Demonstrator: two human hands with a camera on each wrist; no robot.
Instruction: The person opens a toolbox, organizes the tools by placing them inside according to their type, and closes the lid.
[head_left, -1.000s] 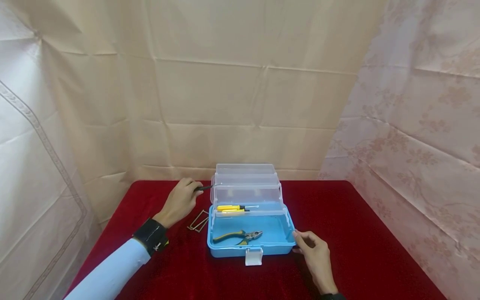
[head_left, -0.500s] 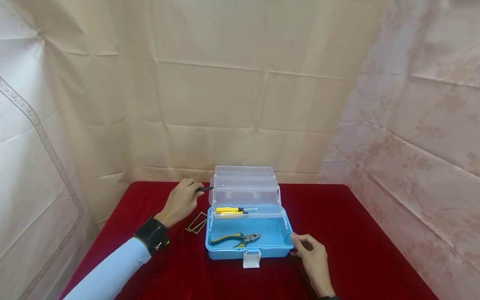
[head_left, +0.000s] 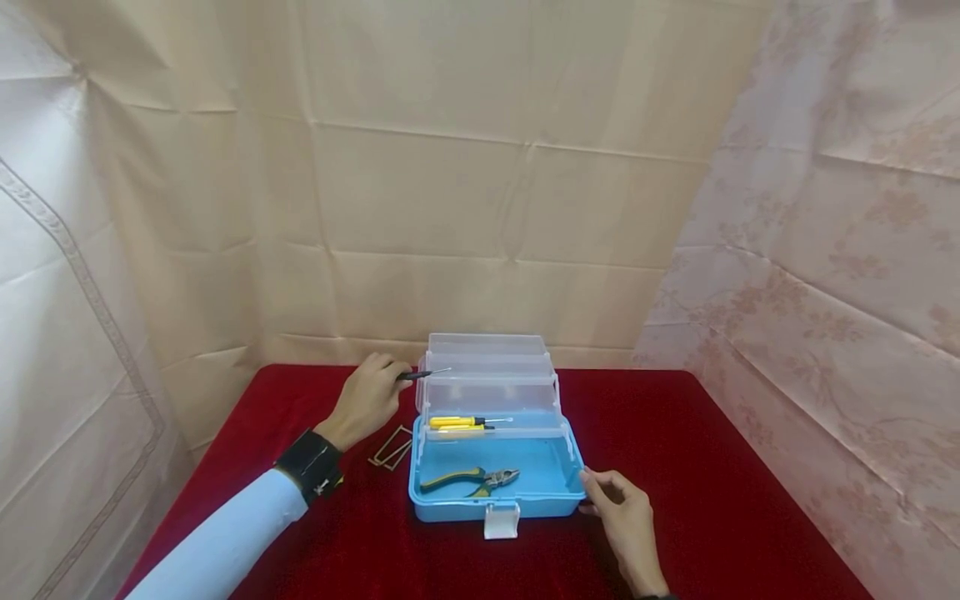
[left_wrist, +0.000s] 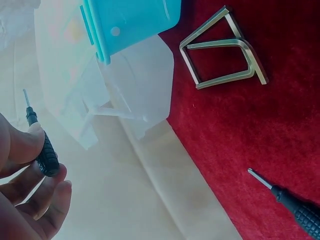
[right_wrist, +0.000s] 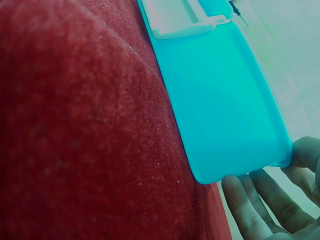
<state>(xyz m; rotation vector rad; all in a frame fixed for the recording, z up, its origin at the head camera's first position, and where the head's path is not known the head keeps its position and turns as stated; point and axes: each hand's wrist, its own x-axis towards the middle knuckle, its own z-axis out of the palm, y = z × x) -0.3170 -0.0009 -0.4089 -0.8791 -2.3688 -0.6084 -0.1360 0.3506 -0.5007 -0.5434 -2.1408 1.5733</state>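
Observation:
In the head view my left hand (head_left: pixel 366 400) is raised at the left side of the light-blue toolbox (head_left: pixel 540 507), whose clear lid stands raised. It holds a small black-handled screwdriver (left_wrist: pixel 47 156) between thumb and fingers, the metal tip pointing toward the clear trays (head_left: pixel 491 393). My right hand (head_left: pixel 626 514) grips the box's front right corner, thumb at the rim and fingers against the outer wall. Combination pliers (head_left: pixel 491 479) with green-and-yellow handles lie on the box floor. Yellow-handled screwdrivers (head_left: pixel 453 422) rest in the lowest clear tray.
Bent metal hex keys (left_wrist: pixel 225 80) lie on the red cloth (head_left: pixel 675 433) left of the toolbox. Another black screwdriver (left_wrist: pixel 297 207) is on the cloth in the left wrist view. A white latch (head_left: pixel 501 521) hangs at the box front. Beige drapery (head_left: pixel 480 208) rises behind the table.
My left hand has shifted slightly right with the screwdriver, its tip now further over the tray side. The right hand keeps its grip on the corner. The head view has shifted a little.

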